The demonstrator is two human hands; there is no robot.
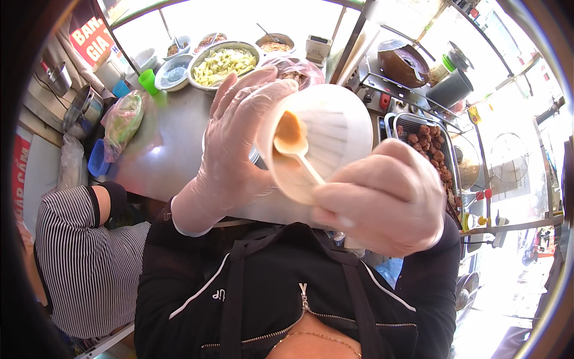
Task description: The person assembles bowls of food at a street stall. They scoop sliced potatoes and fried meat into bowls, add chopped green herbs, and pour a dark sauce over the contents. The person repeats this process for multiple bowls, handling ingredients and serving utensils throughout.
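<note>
My left hand [236, 140], in a clear glove, is wrapped round the side of a translucent white plastic tub [344, 116]. The tub is tilted so that its mouth faces me. Inside it, an orange-brown sauce [289, 127] lies against the wall on the left. A white plastic spoon [310, 169] reaches into the tub with its bowl at the sauce. Its handle is pinched between the thumb and fingers of my right hand [388, 197], which is also gloved and slightly blurred.
A metal table [156, 170] carries a bowl [205, 87] of chopped pale-green pieces, more bowls behind, a green cup [147, 82], a bag of greens [124, 128] and a blue basket [98, 160]. Browned balls [427, 140] fill a tray at right. A person in stripes [89, 263] is at left.
</note>
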